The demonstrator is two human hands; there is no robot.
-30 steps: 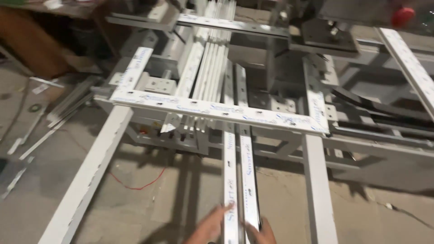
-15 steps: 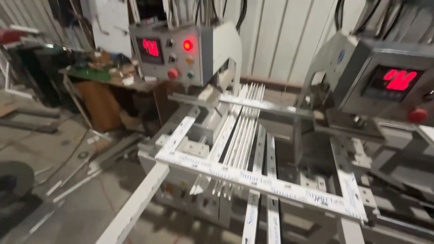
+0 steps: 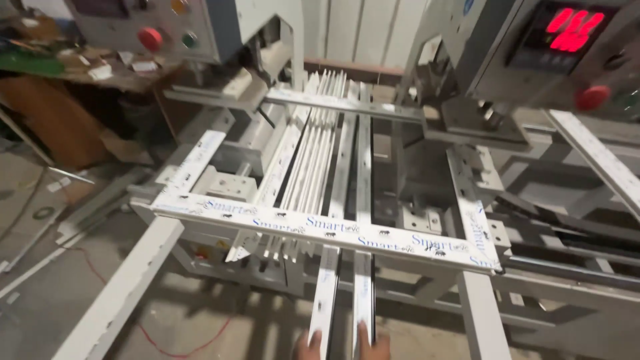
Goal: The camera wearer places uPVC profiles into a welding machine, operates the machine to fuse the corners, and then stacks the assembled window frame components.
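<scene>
White plastic window profiles, two long narrow strips [image 3: 343, 267] lying side by side, are held at their near ends at the bottom edge of the view, where only the fingertips of both hands show. The left hand [image 3: 309, 345] is laid on the end of the left strip and the right hand [image 3: 375, 345] on the end of the right one; whether either grip is clenched round the strip or merely pressed on top cannot be told, since the palms are cut off by the frame. The strips run away from the person, pass under the front bar of a white rectangular frame [image 3: 320, 230] resting on the grey welding machine [image 3: 427, 173], and lie beside a stack of similar profiles [image 3: 313, 153]. Two control boxes, one with a red button [image 3: 151, 39] and one with a red display [image 3: 572, 30], stand behind. The strips are judged light and stiff but long enough to sag and swing, with smooth, film-covered faces likely to slip; hold is best taken round the edges, both ends kept level.
</scene>
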